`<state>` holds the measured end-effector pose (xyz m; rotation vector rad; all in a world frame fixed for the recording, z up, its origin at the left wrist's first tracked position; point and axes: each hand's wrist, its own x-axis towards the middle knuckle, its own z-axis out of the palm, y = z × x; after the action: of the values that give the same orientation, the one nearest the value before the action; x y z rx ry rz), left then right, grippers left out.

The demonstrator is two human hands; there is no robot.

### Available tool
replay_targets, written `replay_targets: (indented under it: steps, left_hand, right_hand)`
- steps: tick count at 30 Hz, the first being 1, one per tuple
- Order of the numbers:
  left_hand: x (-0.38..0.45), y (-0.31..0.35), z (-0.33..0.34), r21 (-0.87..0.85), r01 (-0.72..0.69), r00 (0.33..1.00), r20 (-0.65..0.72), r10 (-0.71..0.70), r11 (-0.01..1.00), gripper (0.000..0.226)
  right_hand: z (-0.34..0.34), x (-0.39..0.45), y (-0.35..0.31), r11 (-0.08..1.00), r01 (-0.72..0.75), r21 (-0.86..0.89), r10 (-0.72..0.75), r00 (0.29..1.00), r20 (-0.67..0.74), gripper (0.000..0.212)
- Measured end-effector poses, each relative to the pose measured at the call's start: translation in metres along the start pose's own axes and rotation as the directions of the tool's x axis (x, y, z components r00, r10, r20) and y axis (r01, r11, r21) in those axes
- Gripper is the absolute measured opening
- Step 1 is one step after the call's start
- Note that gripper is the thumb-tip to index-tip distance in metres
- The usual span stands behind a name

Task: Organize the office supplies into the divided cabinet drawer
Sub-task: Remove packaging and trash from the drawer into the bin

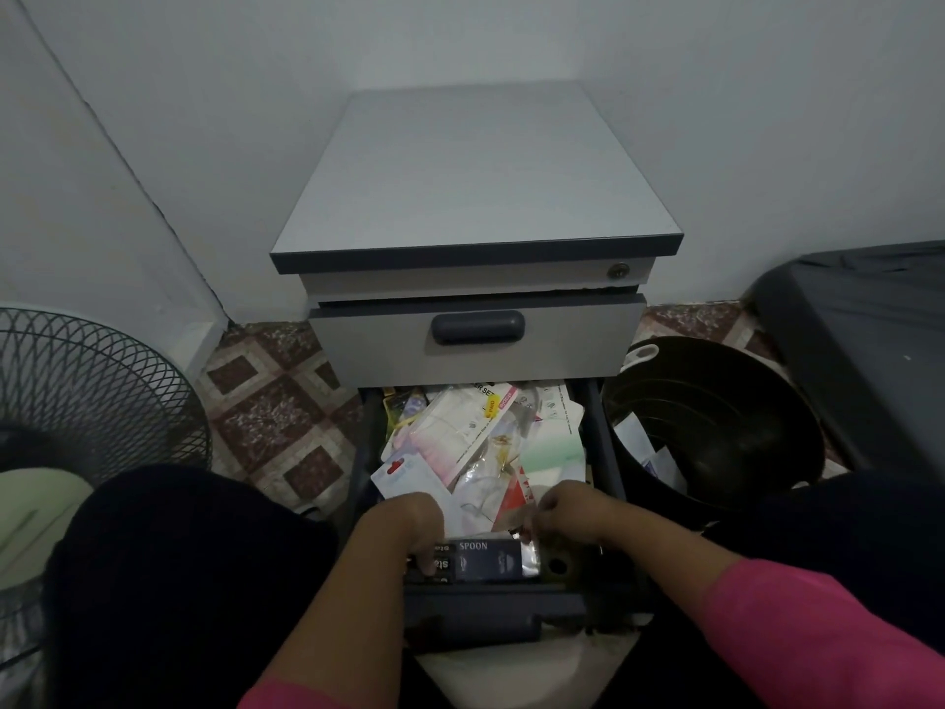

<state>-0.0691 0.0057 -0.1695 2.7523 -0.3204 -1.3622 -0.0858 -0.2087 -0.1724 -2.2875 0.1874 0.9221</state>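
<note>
- My left hand point(409, 529) is down in the near end of the open lower drawer point(364, 452), fingers curled over the edge of a small dark box printed with "sta…" point(441, 562), gripping it.
- My right hand point(567, 514) sits just across from it, fingers bent and bunched at the corner of a shiny foil-edged packet point(529, 550); I read that as a pinch on the packet, though the fingertips are in shadow.
- Between my two hands lies a dark blue box marked "SPOON" point(486, 560), flat against the drawer's front wall and touching the "sta…" box on its left.
- Behind my hands the drawer is heaped with loose supplies: a white card with a red mark point(404, 478), a long white-and-pink packet with a yellow tag point(460, 427) lying slantwise, a pale green sheet point(552, 452) on the right, and crumpled clear plastic point(491, 478) in the middle.
- I cannot make out any dividers under the pile.
- Above it, the grey cabinet point(475, 171) shows its upper drawer point(475, 345) shut, with a dark handle point(478, 327) and a lock point(617, 271).
- A black bin point(716, 417) stands just right of the drawer, a wire fan guard point(76, 391) to the left.
- Pink sleeves point(818, 647) cover my forearms.
</note>
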Motion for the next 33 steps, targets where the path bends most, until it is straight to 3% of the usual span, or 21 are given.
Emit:
replay_targets:
  steps: [3, 6, 9, 12, 17, 19, 24, 29, 33]
  left_hand:
    - [-0.004, -0.005, -0.014, -0.152, -0.035, 0.995, -0.094, 0.021, 0.988, 0.039]
    - [-0.004, -0.012, -0.025, -0.354, -0.066, 0.985, -0.174, 0.003, 0.933, 0.037]
    - [-0.002, -0.013, -0.028, -0.492, -0.110, 0.979, -0.205, 0.008, 0.864, 0.033]
    - [0.000, -0.008, -0.024, -0.481, -0.131, 0.977, -0.211, 0.031, 0.867, 0.037]
    - [0.007, -0.001, -0.015, -0.433, -0.177, 0.974, -0.205, 0.095, 0.884, 0.036]
    - [0.008, 0.002, -0.015, -0.436, -0.189, 0.972, -0.209, 0.105, 0.880, 0.038]
    - [0.008, 0.003, -0.018, -0.468, -0.197, 0.974, -0.192, 0.119, 0.861, 0.035]
    - [0.005, -0.003, -0.027, -0.563, -0.178, 0.977, -0.200, 0.076, 0.807, 0.031]
    - [0.003, -0.006, -0.033, -0.590, -0.167, 0.977, -0.208, 0.051, 0.790, 0.017]
  right_hand:
    - [-0.005, 0.004, 0.000, 0.994, -0.012, 0.111, 0.020, 0.997, -0.068, 0.029]
    - [-0.013, 0.010, 0.002, 0.984, 0.007, 0.179, 0.038, 0.968, -0.249, 0.025]
    - [-0.017, 0.013, 0.000, 0.915, 0.096, 0.392, 0.052, 0.935, -0.350, 0.018]
    - [-0.016, 0.012, -0.005, 0.798, 0.145, 0.585, 0.059, 0.947, -0.316, 0.011]
    - [-0.015, 0.017, -0.011, 0.640, 0.091, 0.763, 0.043, 0.987, -0.154, 0.034]
    - [-0.015, 0.019, -0.013, 0.664, 0.080, 0.743, 0.038, 0.989, -0.140, 0.033]
    - [-0.014, 0.024, -0.010, 0.764, 0.129, 0.632, 0.053, 0.964, -0.260, 0.004]
    - [-0.021, 0.033, -0.003, 0.958, 0.155, 0.239, 0.001, 0.837, -0.547, 0.019]
    - [-0.022, 0.035, -0.001, 0.981, 0.103, 0.163, 0.009, 0.821, -0.571, 0.022]
